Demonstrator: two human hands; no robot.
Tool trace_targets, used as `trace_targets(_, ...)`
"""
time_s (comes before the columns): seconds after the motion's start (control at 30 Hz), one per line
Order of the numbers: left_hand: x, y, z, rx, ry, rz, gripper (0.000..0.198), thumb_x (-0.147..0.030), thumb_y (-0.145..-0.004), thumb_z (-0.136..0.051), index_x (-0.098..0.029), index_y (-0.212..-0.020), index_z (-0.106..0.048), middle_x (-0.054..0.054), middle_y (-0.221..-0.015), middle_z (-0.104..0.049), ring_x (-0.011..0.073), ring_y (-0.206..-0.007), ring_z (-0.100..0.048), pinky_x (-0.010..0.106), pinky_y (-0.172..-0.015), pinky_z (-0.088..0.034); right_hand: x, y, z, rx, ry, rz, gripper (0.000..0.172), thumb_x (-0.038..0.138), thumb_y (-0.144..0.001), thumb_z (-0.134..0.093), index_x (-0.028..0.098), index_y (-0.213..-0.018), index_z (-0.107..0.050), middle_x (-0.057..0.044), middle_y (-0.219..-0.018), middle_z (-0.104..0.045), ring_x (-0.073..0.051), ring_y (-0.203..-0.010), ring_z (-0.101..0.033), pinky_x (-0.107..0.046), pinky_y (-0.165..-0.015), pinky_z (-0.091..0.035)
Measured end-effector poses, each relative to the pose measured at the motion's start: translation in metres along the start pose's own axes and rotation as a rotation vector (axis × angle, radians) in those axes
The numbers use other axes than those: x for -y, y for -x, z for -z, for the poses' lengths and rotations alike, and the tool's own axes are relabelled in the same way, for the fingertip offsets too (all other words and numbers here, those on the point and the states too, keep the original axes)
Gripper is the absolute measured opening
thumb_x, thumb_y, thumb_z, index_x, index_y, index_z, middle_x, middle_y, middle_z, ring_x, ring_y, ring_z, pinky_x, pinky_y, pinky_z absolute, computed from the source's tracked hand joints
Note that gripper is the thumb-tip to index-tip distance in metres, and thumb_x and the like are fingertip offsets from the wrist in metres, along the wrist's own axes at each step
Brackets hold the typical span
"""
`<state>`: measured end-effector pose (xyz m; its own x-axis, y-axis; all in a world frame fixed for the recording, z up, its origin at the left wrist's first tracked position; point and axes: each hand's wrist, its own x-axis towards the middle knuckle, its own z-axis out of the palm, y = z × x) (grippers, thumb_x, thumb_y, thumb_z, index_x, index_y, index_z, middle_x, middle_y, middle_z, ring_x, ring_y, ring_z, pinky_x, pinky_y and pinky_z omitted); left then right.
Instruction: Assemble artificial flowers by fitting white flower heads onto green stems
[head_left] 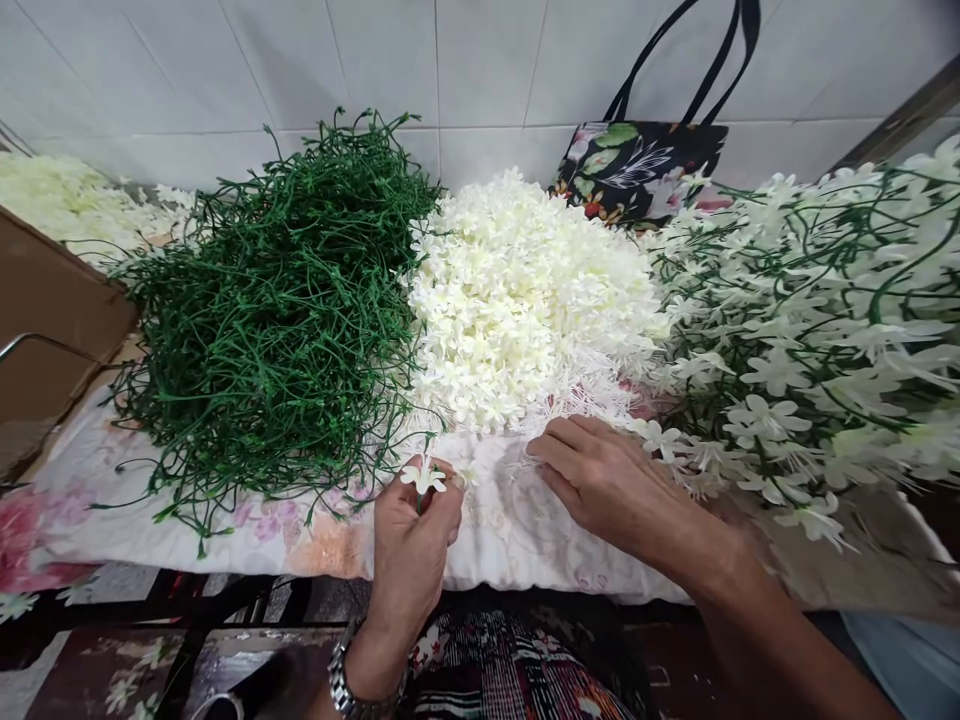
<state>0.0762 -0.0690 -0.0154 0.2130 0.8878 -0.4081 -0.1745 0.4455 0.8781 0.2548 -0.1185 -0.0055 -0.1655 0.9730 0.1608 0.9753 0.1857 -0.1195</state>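
My left hand (415, 530), with a metal watch on its wrist, is closed round a thin green stem topped by a small white plastic flower (423, 476). It sits at the near edge of the table, just in front of a big tangle of green stems (277, 310). My right hand (600, 480) lies with curled fingers at the near edge of a heap of loose white flower heads (525, 290), fingertips pinching at the loose blossoms; what they grip is too small to make out.
Finished sprays of white flowers on green stems (810, 330) are piled at the right. A floral cloth (247, 530) covers the table. A dark floral tote bag (637, 170) leans on the tiled wall. A brown cardboard box (52, 320) stands at the left.
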Motion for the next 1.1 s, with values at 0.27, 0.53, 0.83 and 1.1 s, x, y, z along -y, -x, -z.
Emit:
trace_targets(0.27, -0.006, 0.003, -0.006, -0.007, 0.011, 0.008, 0.02, -0.02, -0.057, -0.065, -0.016, -0.07, -0.049, -0.012, -0.04, -0.034, 0.0028, -0.037, -0.026, 0.017, -0.038, -0.017, -0.001, 0.006, -0.006, -0.08, -0.049, -0.016, 0.021, 0.008, -0.084, -0.043, 0.017, -0.067, -0.052, -0.004, -0.067, -0.052, -0.015, -0.064, -0.046, -0.028, -0.059, -0.033)
trace_targets(0.53, -0.013, 0.006, -0.011, -0.008, 0.009, 0.065, 0.021, -0.022, -0.055, -0.059, -0.019, -0.048, -0.04, -0.011, -0.031, -0.03, 0.0017, -0.034, -0.022, 0.019, -0.039, -0.015, 0.003, 0.012, 0.006, -0.28, -0.522, -0.177, 0.012, 0.016, -0.085, -0.047, 0.019, -0.09, -0.057, -0.002, -0.072, -0.057, -0.012, -0.06, -0.051, -0.025, -0.056, -0.041)
trace_targets(0.83, -0.004, 0.011, -0.014, 0.02, -0.028, 0.077, 0.024, -0.022, -0.06, -0.059, -0.019, -0.049, -0.038, -0.011, -0.034, -0.031, 0.0024, -0.034, -0.023, 0.018, -0.037, -0.017, 0.043, 0.011, 0.007, -0.326, -1.23, -0.314, 0.021, 0.014, -0.082, -0.054, 0.025, -0.099, -0.059, 0.002, -0.077, -0.056, -0.007, -0.063, -0.055, -0.017, -0.057, -0.046)
trace_targets(1.1, -0.003, 0.015, -0.015, 0.018, -0.046, 0.079, 0.018, -0.023, -0.06, -0.06, -0.018, -0.056, -0.043, -0.011, -0.036, -0.033, 0.003, -0.035, -0.024, 0.017, -0.037, -0.018, 0.047, 0.011, -0.002, -0.284, -1.461, -0.388, 0.005, 0.015, -0.079, -0.057, 0.019, -0.076, -0.059, 0.003, -0.064, -0.059, -0.007, -0.058, -0.056, -0.016, -0.055, -0.048)
